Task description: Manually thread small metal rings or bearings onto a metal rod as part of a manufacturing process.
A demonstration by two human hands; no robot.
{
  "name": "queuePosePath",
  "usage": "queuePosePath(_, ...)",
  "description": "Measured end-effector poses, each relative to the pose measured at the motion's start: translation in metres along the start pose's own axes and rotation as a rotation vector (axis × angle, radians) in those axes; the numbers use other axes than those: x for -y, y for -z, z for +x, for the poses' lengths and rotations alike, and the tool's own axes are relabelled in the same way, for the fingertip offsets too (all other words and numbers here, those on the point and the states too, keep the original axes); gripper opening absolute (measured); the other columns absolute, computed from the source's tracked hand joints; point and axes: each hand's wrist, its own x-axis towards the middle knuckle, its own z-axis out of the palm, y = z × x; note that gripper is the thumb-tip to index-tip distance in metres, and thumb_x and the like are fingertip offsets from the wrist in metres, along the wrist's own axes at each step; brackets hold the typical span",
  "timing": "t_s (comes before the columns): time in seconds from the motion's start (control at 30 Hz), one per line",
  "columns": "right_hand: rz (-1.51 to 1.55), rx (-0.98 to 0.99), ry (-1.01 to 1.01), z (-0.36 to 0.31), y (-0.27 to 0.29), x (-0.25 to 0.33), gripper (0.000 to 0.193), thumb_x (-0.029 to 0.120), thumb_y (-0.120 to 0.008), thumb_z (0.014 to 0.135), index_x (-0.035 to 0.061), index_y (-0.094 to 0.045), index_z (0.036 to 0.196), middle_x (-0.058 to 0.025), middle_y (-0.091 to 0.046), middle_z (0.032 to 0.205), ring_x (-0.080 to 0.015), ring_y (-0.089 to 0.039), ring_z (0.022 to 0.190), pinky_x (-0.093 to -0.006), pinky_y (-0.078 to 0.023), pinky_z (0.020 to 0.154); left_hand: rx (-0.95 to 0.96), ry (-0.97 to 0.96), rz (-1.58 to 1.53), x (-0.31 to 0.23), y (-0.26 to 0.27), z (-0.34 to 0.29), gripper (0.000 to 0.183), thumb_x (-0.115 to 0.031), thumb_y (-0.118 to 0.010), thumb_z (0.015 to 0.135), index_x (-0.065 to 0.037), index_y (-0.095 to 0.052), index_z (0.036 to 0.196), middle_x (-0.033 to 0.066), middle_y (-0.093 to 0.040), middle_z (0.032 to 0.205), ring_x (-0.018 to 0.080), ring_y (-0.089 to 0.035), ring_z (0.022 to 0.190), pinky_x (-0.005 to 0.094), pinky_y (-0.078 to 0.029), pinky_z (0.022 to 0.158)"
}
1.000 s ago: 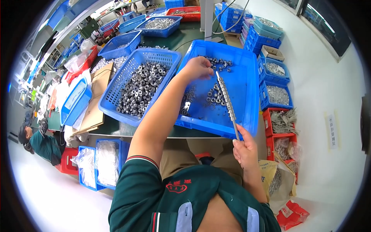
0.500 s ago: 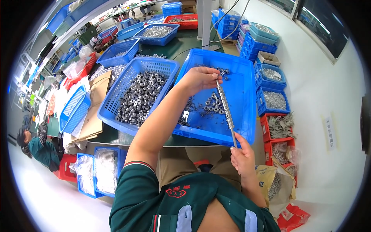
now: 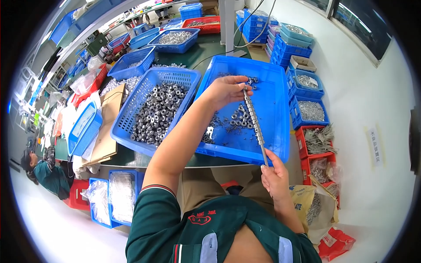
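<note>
A thin metal rod (image 3: 252, 115) slants over the blue tray (image 3: 272, 79), with a row of small metal rings threaded along much of its length. My right hand (image 3: 276, 176) pinches the rod's bare near end at the tray's front edge. At the far end, my left hand (image 3: 229, 91) is closed with thumb and fingers at the rod's tip; whether a loose ring is also in them is hidden. Beneath the rod, loose metal rings (image 3: 241, 117) and smaller dark pieces lie on the tray floor, some covered by my left forearm.
Left of the tray stands a blue perforated basket (image 3: 124, 115) heaped with dark metal rings. Flat cardboard (image 3: 106, 127) lies further left. Stacked blue crates (image 3: 299, 111) and red bins (image 3: 302, 142) of metal parts line the right wall. A co-worker (image 3: 50, 177) sits at far left.
The picture has shifted slightly. Both hands keep their grip on the rod, and its rings show no clear movement.
</note>
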Motion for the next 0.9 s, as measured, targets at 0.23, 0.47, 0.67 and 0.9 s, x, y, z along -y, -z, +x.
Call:
queuePosePath(0.23,-0.001,0.000,0.008,0.000,-0.001,-0.001,0.048,0.005,-0.049,0.090,0.0065,-0.037,0.136,0.0049,-0.042,0.056,-0.0016,-0.034,0.042,-0.0176,-0.027,0.038,0.052,-0.003,-0.133,0.006,0.003,0.003,0.025,-0.001,-0.055,0.087,0.001,-0.054,0.113,0.0181,-0.062,0.108,0.0294,-0.061,0.103,0.0373,-0.050,0.088)
queuePosePath(0.47,-0.026,-0.047,0.021,-0.002,-0.003,-0.005,0.050,0.004,-0.050,0.090,0.0070,-0.036,0.137,0.0056,-0.041,0.057,-0.0008,-0.034,0.044,-0.0170,-0.026,0.039,0.222,0.053,-0.095,0.008,0.005,0.005,0.028,-0.007,-0.055,0.089,0.000,-0.049,0.115,0.0138,-0.060,0.109,0.0271,-0.059,0.104,0.0393,-0.046,0.090)
queuePosePath(0.67,-0.062,-0.075,0.049,-0.002,-0.007,0.003,0.050,0.004,-0.051,0.090,0.0069,-0.036,0.137,0.0055,-0.041,0.058,-0.0006,-0.035,0.045,-0.0167,-0.026,0.040,0.194,0.058,-0.089,0.008,-0.008,0.003,0.032,-0.007,-0.056,0.088,-0.001,-0.049,0.118,0.0136,-0.059,0.113,0.0253,-0.058,0.104,0.0382,-0.046,0.088)
queuePosePath(0.9,-0.099,-0.025,-0.009,0.006,-0.022,0.022,0.050,0.005,-0.051,0.090,0.0056,-0.036,0.137,0.0052,-0.039,0.055,-0.0015,-0.034,0.042,-0.0184,-0.027,0.036,-0.071,-0.325,0.549,-0.023,0.005,-0.023,0.052,-0.007,-0.061,0.078,0.003,-0.047,0.126,0.0147,-0.060,0.115,0.0255,-0.058,0.103,0.0352,-0.047,0.086)
